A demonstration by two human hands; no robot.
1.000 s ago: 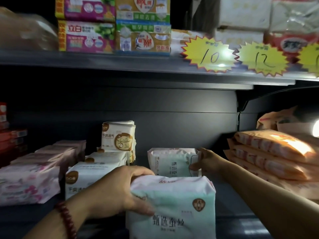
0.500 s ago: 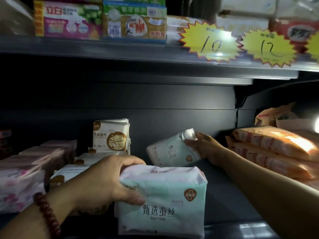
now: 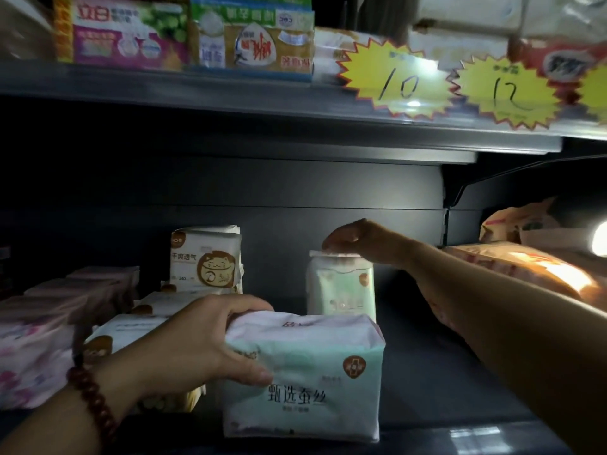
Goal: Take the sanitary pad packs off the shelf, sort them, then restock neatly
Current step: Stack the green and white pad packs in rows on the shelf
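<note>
Gripping the front pack [image 3: 308, 389] at its left end, your left hand [image 3: 197, 349] has its fingers [image 3: 243, 305] curled over the top edge and the thumb pressed on the printed face below them, so they are clamped on it. That mint-and-white pack stands upright at the front lip of the shelf [image 3: 427, 372], stretching to the right of those fingers. A dark red bead bracelet [image 3: 92, 402] sits on that wrist. Just behind the knuckles and to their left lie white packs [image 3: 131, 330] with a brown badge, and one cat-print pack [image 3: 205, 257] stands upright farther back. Farther left of the fingers, pink floral packs [image 3: 33, 349] lie in rows.

Your right hand [image 3: 358, 239] arches over the rear pack [image 3: 341, 284], its fingertips [image 3: 335, 241] bent down and closed on the sealed top seam. This rear pack stands upright directly beneath those fingertips, behind the front pack and apart from the cat-print pack. To the right of that hand, beyond the forearm, orange packs [image 3: 525, 267] lie stacked under a bright glare. Above both hands runs the upper shelf [image 3: 230, 93], carrying colourful boxes [image 3: 128, 31] and yellow starburst price tags [image 3: 397, 80] marked 10 and 12.
</note>
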